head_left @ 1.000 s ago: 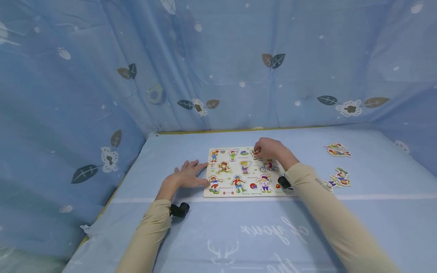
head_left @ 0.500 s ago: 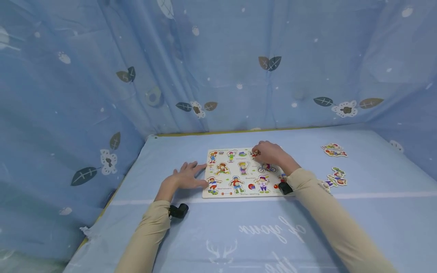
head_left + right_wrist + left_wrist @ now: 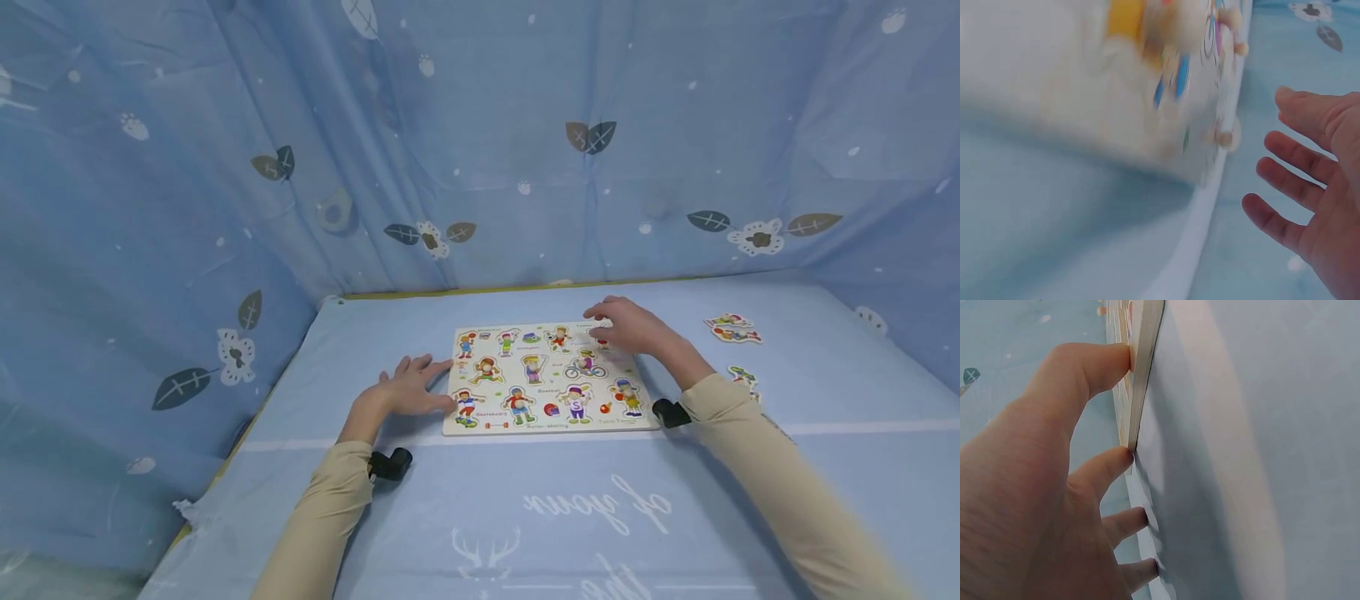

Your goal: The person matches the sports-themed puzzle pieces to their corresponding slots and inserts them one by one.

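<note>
A wooden knob puzzle board (image 3: 513,372) with cartoon sports figures lies on the table. My left hand (image 3: 405,387) is at its left edge, fingers spread; in the left wrist view the thumb (image 3: 1094,365) and index fingertip touch the board's edge (image 3: 1141,381). Over the board's upper right corner hovers my right hand (image 3: 632,325), its fingers apart and holding nothing, as the right wrist view also shows. A football-player piece (image 3: 558,338) sits at the top of the board, left of that hand. Another figure (image 3: 603,343) is partly covered by the right hand.
Two loose puzzle pieces (image 3: 735,334) lie right of the board. Nearer, another loose piece (image 3: 742,375) is partly hidden by the right sleeve (image 3: 750,442). A blue patterned curtain (image 3: 517,208) hangs behind the table.
My right hand has let go of the football-player piece on the board and moved right, its fingers opening. The right sleeve now covers more of the loose pieces. The left hand stays put.
</note>
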Demonstrator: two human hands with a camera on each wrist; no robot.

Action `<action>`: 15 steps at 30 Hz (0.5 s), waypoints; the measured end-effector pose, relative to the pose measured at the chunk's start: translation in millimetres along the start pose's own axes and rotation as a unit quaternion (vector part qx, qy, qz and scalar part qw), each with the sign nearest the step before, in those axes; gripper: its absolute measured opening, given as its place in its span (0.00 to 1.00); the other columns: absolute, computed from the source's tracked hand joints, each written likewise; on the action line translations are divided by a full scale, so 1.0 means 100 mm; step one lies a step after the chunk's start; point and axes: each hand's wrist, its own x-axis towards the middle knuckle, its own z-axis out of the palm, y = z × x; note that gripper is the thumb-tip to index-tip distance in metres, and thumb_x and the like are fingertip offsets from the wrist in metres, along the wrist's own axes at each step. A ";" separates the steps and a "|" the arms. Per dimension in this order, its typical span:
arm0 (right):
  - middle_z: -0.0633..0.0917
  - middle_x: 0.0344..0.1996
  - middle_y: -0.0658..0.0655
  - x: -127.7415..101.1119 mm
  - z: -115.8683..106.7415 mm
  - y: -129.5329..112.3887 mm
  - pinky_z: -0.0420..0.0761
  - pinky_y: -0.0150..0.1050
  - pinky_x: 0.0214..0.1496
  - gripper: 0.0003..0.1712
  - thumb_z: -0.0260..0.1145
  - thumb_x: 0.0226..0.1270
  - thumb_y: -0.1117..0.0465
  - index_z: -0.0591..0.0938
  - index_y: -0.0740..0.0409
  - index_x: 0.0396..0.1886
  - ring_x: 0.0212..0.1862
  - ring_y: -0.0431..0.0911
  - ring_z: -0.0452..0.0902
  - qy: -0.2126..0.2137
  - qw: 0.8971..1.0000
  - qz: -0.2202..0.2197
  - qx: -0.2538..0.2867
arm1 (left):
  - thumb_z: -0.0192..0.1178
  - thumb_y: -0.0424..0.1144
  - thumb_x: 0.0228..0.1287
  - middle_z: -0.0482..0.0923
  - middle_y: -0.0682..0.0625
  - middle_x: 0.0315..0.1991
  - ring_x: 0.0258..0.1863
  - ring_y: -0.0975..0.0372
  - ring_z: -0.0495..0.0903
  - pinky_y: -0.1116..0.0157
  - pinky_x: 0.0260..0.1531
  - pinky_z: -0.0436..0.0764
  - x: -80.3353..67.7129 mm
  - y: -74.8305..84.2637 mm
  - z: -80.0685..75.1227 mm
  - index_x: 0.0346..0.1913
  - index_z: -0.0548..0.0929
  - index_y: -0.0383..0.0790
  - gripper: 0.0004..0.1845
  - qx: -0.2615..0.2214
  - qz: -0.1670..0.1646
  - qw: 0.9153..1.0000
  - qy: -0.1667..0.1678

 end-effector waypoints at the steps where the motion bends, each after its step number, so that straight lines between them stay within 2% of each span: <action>1: 0.80 0.51 0.64 -0.05 -0.03 0.02 0.76 0.57 0.56 0.23 0.65 0.70 0.60 0.79 0.64 0.62 0.55 0.58 0.76 0.001 1.000 0.002 -0.001 | 0.60 0.65 0.60 0.46 0.40 0.79 0.77 0.38 0.39 0.29 0.68 0.43 0.00 0.00 0.00 0.78 0.57 0.56 0.46 -0.001 0.000 1.000 0.000; 10: 0.83 0.49 0.62 -0.67 -0.24 0.08 0.79 0.55 0.50 0.21 0.68 0.67 0.61 0.82 0.62 0.58 0.52 0.58 0.78 -0.001 0.999 -0.005 -0.043 | 0.59 0.63 0.62 0.45 0.40 0.79 0.77 0.38 0.38 0.29 0.68 0.42 -0.02 -0.01 -0.01 0.79 0.55 0.57 0.45 0.003 0.002 1.000 -0.003; 15: 0.84 0.47 0.59 -0.98 -0.29 0.19 0.80 0.54 0.50 0.16 0.71 0.63 0.63 0.86 0.58 0.51 0.52 0.57 0.79 -0.007 0.997 -0.005 -0.071 | 0.59 0.63 0.62 0.45 0.39 0.79 0.77 0.38 0.38 0.29 0.67 0.42 -0.01 -0.01 0.00 0.79 0.56 0.56 0.45 0.000 0.008 1.000 -0.002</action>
